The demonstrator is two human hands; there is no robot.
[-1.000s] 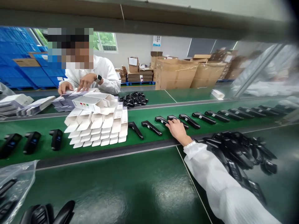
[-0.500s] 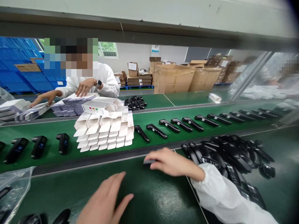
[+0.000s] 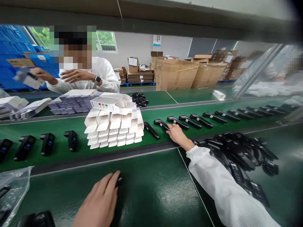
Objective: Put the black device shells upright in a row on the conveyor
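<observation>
Green bench (image 3: 153,189) fronting a green conveyor belt (image 3: 59,148). A black handset (image 3: 119,192) on the bench is largely hidden under the left hand (image 3: 100,201), fingers curled over it. The right hand (image 3: 177,135), half a second ago at the bench edge, is now reached onto the belt, fingers touching one black unit (image 3: 161,124); grip cannot be told. Four units (image 3: 47,143) are counted left of the white carton stack (image 3: 115,127).

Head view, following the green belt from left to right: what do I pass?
Upright black devices → stack of white cartons → a lone black handheld device → right hand touching the next device → long row of black devices running off right.
</observation>
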